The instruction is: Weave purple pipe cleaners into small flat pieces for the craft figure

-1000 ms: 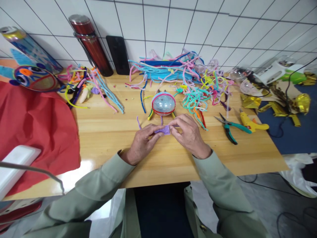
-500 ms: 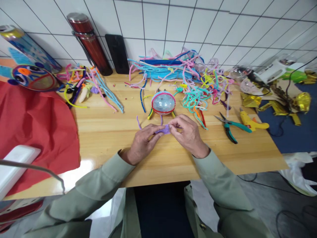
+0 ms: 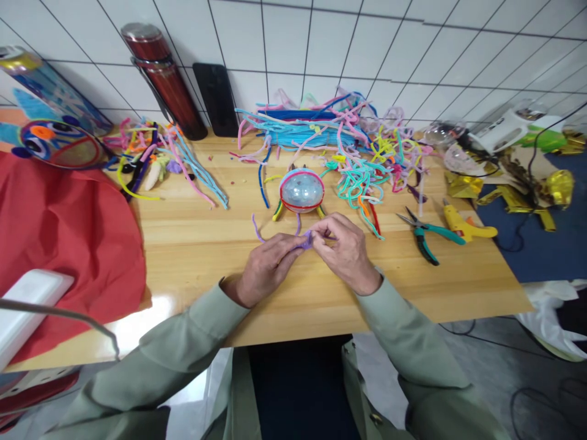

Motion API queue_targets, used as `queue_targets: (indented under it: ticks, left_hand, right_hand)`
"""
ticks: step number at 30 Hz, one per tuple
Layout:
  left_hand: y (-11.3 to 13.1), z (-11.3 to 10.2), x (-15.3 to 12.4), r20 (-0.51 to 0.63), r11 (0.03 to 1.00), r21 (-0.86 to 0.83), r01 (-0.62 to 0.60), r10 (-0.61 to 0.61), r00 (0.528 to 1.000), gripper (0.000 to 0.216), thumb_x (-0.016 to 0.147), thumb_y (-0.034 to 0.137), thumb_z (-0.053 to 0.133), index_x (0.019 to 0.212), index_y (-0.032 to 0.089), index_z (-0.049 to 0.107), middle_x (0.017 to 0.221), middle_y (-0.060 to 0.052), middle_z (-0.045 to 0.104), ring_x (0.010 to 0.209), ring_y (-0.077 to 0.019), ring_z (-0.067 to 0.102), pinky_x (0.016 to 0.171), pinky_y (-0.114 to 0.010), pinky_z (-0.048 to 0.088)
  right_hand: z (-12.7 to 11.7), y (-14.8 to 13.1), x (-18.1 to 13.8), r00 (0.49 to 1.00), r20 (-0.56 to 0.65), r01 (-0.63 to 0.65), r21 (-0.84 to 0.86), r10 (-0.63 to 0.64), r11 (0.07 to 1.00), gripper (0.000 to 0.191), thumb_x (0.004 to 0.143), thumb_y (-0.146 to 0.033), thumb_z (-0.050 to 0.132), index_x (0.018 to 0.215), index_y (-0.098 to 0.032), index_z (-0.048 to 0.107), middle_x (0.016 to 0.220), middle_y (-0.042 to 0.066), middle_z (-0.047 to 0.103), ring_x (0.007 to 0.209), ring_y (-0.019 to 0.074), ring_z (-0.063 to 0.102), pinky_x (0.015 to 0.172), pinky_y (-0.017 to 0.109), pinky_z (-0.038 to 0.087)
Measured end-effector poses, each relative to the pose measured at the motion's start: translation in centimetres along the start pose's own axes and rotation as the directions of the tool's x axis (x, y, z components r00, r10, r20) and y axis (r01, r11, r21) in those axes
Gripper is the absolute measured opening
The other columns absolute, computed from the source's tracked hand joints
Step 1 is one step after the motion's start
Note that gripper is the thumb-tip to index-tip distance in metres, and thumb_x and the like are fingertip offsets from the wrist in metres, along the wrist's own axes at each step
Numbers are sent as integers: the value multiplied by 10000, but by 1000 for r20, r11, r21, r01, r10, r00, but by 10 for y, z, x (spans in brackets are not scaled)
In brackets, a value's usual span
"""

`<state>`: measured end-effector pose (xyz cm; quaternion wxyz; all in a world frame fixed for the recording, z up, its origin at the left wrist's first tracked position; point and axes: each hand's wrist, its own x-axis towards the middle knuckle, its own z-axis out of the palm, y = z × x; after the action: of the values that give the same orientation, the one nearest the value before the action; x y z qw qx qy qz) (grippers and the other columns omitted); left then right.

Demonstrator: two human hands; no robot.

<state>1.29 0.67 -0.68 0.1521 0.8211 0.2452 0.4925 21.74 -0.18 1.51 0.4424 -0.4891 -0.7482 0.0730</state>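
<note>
My left hand (image 3: pixel 263 266) and my right hand (image 3: pixel 345 250) meet over the wooden table (image 3: pixel 192 238), both pinching a small purple pipe cleaner piece (image 3: pixel 306 241) between their fingertips. Most of that piece is hidden by the fingers. Just beyond the hands stands a clear plastic ball (image 3: pixel 301 190) ringed in red, with short coloured pipe cleaner legs. A loose purple strand (image 3: pixel 255 226) lies left of the hands.
A heap of coloured pipe cleaners (image 3: pixel 339 143) fills the back of the table, with a smaller bunch (image 3: pixel 156 156) at back left. Green-handled pliers (image 3: pixel 424 235) and a yellow glue gun (image 3: pixel 465 225) lie to the right. Red cloth (image 3: pixel 59 226) covers the left side; a red flask (image 3: pixel 162 76) leans on the tiles.
The hands have drawn closer together, and the purple piece between them now shows shorter and more bunched. Nothing else on the table has moved.
</note>
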Motion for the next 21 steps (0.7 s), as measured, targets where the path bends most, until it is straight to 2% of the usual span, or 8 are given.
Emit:
queue_targets:
  ticks: [7, 13, 21]
  left_hand:
    - [3, 1, 0, -30, 993, 82, -81, 84, 996, 356, 1010, 57, 690, 1350, 156, 653, 1157, -105, 831, 1059, -141, 798, 988, -250, 662]
    - [5, -4, -1, -72, 981, 137, -138, 148, 986, 369, 1005, 29, 679, 1362, 123, 657, 1166, -126, 827, 1102, -141, 799, 1012, -228, 653]
    - [4, -4, -5, -122, 991, 84, -106, 116, 986, 446, 1019, 41, 667, 1441, 183, 649, 1155, -106, 832, 1084, -147, 808, 965, -242, 675]
  right_hand:
    - [2, -6, -2, 998, -66, 14, 4, -14, 1000, 159, 975, -105, 636, 885, -226, 689, 821, 10, 702, 747, 158, 650, 694, 315, 536]
    - [-5, -9, 1, 998, -67, 5, 96, 1, 995, 102, 990, -157, 692, 992, -243, 747, 880, 19, 756, 767, 161, 695, 662, 298, 569]
    - [-12, -11, 6, 998, -50, -15, 175, 24, 984, 91, 954, -153, 740, 936, -240, 760, 852, 14, 762, 752, 154, 713, 633, 268, 577]
